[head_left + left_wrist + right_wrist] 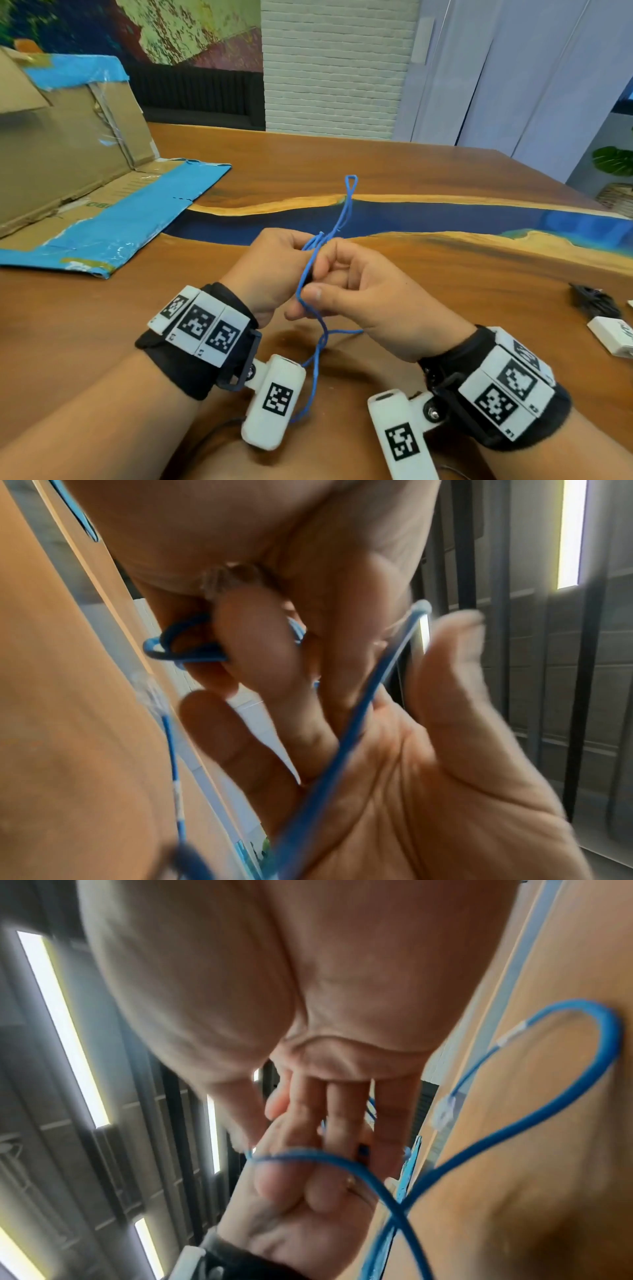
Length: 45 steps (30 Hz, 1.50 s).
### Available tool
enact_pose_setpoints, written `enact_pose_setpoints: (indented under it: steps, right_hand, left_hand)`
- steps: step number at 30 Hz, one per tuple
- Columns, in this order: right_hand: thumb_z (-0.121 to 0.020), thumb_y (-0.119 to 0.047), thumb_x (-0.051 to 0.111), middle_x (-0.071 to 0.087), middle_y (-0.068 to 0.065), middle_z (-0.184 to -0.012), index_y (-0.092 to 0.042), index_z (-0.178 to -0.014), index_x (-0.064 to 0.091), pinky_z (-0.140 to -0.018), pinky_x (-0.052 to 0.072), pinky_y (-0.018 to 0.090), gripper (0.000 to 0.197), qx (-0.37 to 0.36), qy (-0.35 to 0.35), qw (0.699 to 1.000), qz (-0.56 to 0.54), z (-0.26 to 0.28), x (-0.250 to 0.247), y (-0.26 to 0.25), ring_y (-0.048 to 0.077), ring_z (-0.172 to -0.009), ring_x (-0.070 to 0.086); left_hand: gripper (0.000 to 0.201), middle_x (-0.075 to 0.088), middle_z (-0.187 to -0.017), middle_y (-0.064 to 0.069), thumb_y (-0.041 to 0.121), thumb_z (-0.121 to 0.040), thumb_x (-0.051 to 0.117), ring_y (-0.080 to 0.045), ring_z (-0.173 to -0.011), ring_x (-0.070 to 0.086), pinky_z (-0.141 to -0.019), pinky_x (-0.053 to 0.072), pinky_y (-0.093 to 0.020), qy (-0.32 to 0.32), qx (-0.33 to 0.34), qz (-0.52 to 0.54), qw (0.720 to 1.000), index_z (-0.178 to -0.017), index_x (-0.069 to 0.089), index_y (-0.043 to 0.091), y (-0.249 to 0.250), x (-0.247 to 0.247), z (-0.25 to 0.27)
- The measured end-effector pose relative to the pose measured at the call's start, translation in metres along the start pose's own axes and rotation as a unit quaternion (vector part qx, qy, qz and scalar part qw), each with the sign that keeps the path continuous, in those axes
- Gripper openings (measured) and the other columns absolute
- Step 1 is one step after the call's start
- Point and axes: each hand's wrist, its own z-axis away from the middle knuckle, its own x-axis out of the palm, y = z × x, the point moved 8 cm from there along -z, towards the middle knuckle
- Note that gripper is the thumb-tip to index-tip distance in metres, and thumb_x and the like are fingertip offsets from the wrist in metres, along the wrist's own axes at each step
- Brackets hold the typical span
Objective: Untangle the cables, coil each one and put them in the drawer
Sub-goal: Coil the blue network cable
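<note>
A thin blue cable [346,209] is held above the wooden table [462,291] by both hands, which meet at the middle of the head view. My left hand [301,253] grips several folded loops of it in curled fingers. My right hand [318,284] pinches the strand between thumb and fingers just below. One narrow loop sticks up beyond the hands; the rest trails down towards me. In the left wrist view the cable [342,737] crosses my left palm, and a clear plug [232,580] sits between the fingers. In the right wrist view a loop [609,1047] and a second clear plug [445,1112] lie on the table.
An opened cardboard box [68,154] with blue tape lies flat at the left. A black cable bundle [596,301] and a white block [613,334] sit at the right edge. A blue resin strip [445,216] runs across the table. No drawer is in view.
</note>
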Motion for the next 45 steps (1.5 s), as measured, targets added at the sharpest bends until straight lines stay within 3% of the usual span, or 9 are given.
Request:
enact_pose_setpoints:
  steps: [3, 6, 9, 18, 25, 31, 34, 40, 45]
  right_hand:
    - [-0.099, 0.011, 0.049, 0.058, 0.012, -0.058, -0.011, -0.097, 0.043, -0.066, 0.059, 0.04, 0.023, -0.027, 0.091, 0.994, -0.062, -0.002, -0.016, -0.007, 0.031, -0.058, 0.065]
    - [-0.102, -0.001, 0.046, 0.042, 0.005, -0.058, -0.016, -0.103, 0.049, -0.043, 0.038, 0.028, 0.015, -0.022, 0.15, 0.98, -0.126, 0.002, -0.042, -0.015, 0.017, -0.035, 0.034]
    - [-0.099, -0.014, 0.043, 0.04, 0.003, -0.065, -0.017, -0.104, 0.056, -0.041, 0.016, 0.021, 0.014, -0.059, 0.176, 0.964, -0.19, 0.009, -0.073, -0.029, 0.011, -0.041, 0.018]
    - [-0.095, 0.008, 0.055, 0.045, 0.016, -0.071, -0.011, -0.09, 0.08, -0.038, 0.029, 0.022, 0.032, -0.062, 0.34, 0.938, -0.014, 0.015, -0.136, -0.018, 0.015, -0.047, 0.026]
    - [-0.097, 0.006, 0.053, 0.061, 0.007, -0.072, -0.017, -0.091, 0.081, -0.045, 0.022, 0.023, 0.037, 0.102, 0.087, 0.976, 0.172, 0.005, -0.093, 0.008, 0.012, -0.044, 0.032]
    - [-0.075, -0.02, 0.078, 0.041, 0.011, -0.068, -0.011, -0.088, 0.073, -0.054, 0.037, 0.033, 0.017, -0.02, -0.049, 0.994, -0.094, 0.013, -0.077, -0.019, 0.017, -0.051, 0.038]
    - [-0.083, -0.026, 0.072, 0.044, 0.003, -0.065, -0.013, -0.092, 0.068, -0.06, 0.045, 0.036, 0.016, -0.063, 0.077, 0.981, -0.168, 0.01, -0.112, -0.024, 0.016, -0.049, 0.041]
    - [-0.084, -0.011, 0.08, 0.073, 0.008, -0.069, -0.011, -0.085, 0.078, -0.054, 0.05, 0.024, 0.003, 0.008, 0.315, 0.928, 0.199, 0.025, -0.174, -0.016, 0.015, -0.055, 0.062]
    - [-0.092, -0.024, 0.072, 0.071, 0.0, -0.079, -0.018, -0.083, 0.073, -0.04, 0.03, 0.02, 0.011, -0.003, 0.416, 0.908, -0.05, 0.037, -0.201, -0.011, 0.011, -0.048, 0.04]
  left_hand:
    - [0.037, 0.056, -0.056, -0.004, 0.006, -0.096, 0.059, -0.015, -0.052, 0.046, -0.054, 0.04, -0.027, -0.008, -0.002, -0.017, 1.0, -0.062, 0.069, 0.016, -0.003, 0.003, -0.003]
    - [0.032, 0.041, -0.051, 0.006, 0.017, -0.101, 0.056, -0.01, -0.047, 0.036, -0.054, 0.035, -0.027, -0.007, -0.018, -0.018, 1.0, -0.073, 0.07, 0.015, -0.002, 0.002, -0.003]
    - [0.03, 0.033, -0.051, 0.004, 0.02, -0.1, 0.054, -0.015, -0.047, 0.031, -0.058, 0.033, -0.033, -0.01, -0.023, -0.012, 1.0, -0.079, 0.072, 0.007, 0.003, -0.002, -0.002]
    - [0.046, 0.018, -0.047, 0.002, 0.034, -0.101, 0.053, -0.017, -0.044, 0.015, -0.052, 0.033, -0.03, -0.161, 0.045, 0.073, 0.983, -0.069, 0.07, 0.006, 0.029, 0.015, 0.018]
    - [0.038, 0.02, -0.05, 0.005, 0.033, -0.102, 0.046, -0.011, -0.043, 0.018, -0.052, 0.037, -0.026, -0.026, 0.099, 0.217, 0.971, -0.083, 0.067, 0.007, 0.042, -0.01, 0.009]
    - [0.034, 0.026, -0.049, 0.006, 0.03, -0.105, 0.052, -0.011, -0.042, 0.025, -0.054, 0.036, -0.03, 0.106, 0.043, 0.106, 0.988, -0.078, 0.06, 0.012, 0.014, -0.042, -0.009]
    - [0.033, 0.029, -0.047, 0.008, 0.031, -0.104, 0.055, -0.01, -0.04, 0.028, -0.056, 0.036, -0.031, 0.118, 0.032, 0.084, 0.989, -0.079, 0.064, 0.012, 0.009, -0.046, -0.012]
    - [0.026, 0.04, -0.049, 0.008, 0.025, -0.103, 0.057, -0.009, -0.043, 0.033, -0.055, 0.038, -0.024, 0.145, 0.05, 0.085, 0.985, -0.084, 0.068, 0.011, 0.01, -0.049, -0.013]
    - [0.022, 0.062, -0.059, 0.003, 0.022, -0.1, 0.062, -0.013, -0.048, 0.038, -0.051, 0.039, -0.021, 0.158, 0.064, 0.093, 0.981, -0.086, 0.071, 0.007, 0.009, -0.052, -0.012]
